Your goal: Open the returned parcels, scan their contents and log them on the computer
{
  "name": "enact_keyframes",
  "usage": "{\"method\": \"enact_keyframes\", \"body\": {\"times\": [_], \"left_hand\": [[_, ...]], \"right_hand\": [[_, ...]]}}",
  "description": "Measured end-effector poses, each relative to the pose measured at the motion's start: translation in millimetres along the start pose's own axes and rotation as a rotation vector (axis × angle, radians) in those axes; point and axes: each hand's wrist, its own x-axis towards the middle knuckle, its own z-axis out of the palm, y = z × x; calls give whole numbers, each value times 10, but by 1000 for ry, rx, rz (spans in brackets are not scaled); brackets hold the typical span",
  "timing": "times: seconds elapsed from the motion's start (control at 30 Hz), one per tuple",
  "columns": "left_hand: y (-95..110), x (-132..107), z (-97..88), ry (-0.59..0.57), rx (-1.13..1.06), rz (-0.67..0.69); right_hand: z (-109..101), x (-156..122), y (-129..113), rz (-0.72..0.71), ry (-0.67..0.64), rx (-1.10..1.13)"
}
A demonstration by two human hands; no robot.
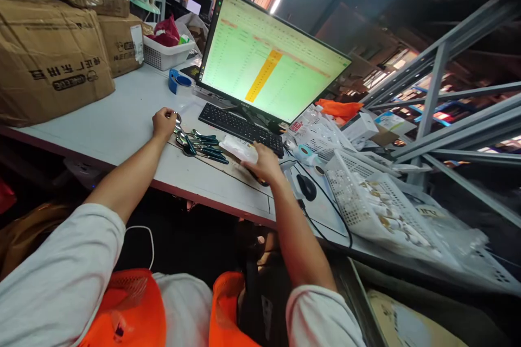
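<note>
Several metal spoons with dark green handles (203, 143) lie bunched on the desk, bowls toward the left. At the bunch's left end, my left hand (163, 123) is closed, its fingers pinching a shiny spoon (178, 118) by the bowl end. My right hand (265, 164) grips the right end of a white plastic packet (239, 147), thumb on the near side. Beneath that hand lies a dark tool with a bit of orange (259, 179), mostly hidden. The spoons and packet rest on a flat brown piece (244, 173).
Behind the hands stand a black keyboard (223, 117) and a monitor (268, 59). On the right are a mouse (306, 187), cables and a white basket (345, 195) of small items. Cardboard boxes (49, 59) and blue tape dispenser (178, 82) sit left.
</note>
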Motion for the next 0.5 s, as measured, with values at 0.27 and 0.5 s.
{"method": "enact_keyframes", "body": {"times": [0.27, 0.5], "left_hand": [[-23, 17, 33, -24, -16, -18], [-132, 105, 75, -62, 68, 22]], "right_hand": [[-42, -174, 69, -14, 463, 178], [-564, -1171, 89, 176, 891, 257]]}}
